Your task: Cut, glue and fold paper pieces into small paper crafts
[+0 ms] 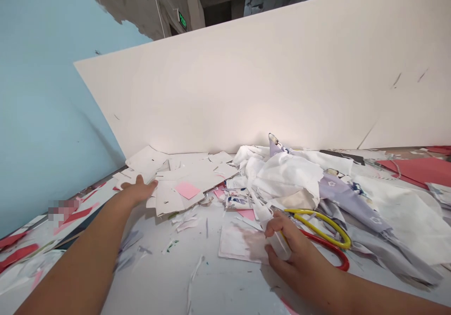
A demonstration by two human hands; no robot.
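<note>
Bench [158, 282] is running under everything, whitish and scuffed, with paper slivers scattered across it. Right hand [303, 258] is working nearest, fingers [278, 223] curled with thumb above and fingers below, closing around a pale translucent strip [279, 242]; grip force can't be judged from here. Stained paper square [239, 242] is lying just beside those fingers, partly under the strip. Scissors [319, 225] are resting just past the right hand, yellow and red handles showing, blades hidden.

Left hand [137, 189] is reaching out flat, fingers together and extended, fingertips touching the near edge of a card pile [183, 183]. Nothing is gripped on that side. Pink note [187, 190] is sitting on top of the pile, well clear of the left fingertips.

White cloth [282, 178] is bunching up behind the scissors, with lilac printed cloth [347, 202] running out to its right. Red sheets [416, 171] are lying at the far right. White board [246, 80] is leaning up behind it all, blue wall [45, 94] is rising on the left, and a green exit sign [182, 20] is showing high up beyond.
</note>
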